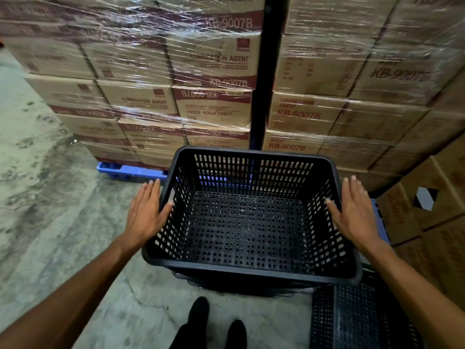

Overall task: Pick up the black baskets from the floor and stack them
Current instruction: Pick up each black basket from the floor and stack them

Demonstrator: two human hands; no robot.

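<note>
Flanking a black slotted plastic basket [247,217] with both hands.
Left hand [144,215] at nine o'clock, right hand [356,212] at three, fingers spread flat against the rim, not curled; basket sits atop another, long axis running between palms, both equally near.

Single head-worn wide-angle view, forward and steeply down, close over the basket [247,217] and floor [50,222].

A grey concrete floor [50,210], stained and cracked, is seen. A blue pallet [125,171] is set on it, loaded with wrapped cartons. A stack of black baskets [251,283] is stood on the floor near the pallet, and another black basket [357,318] is placed just beside it at right
</note>
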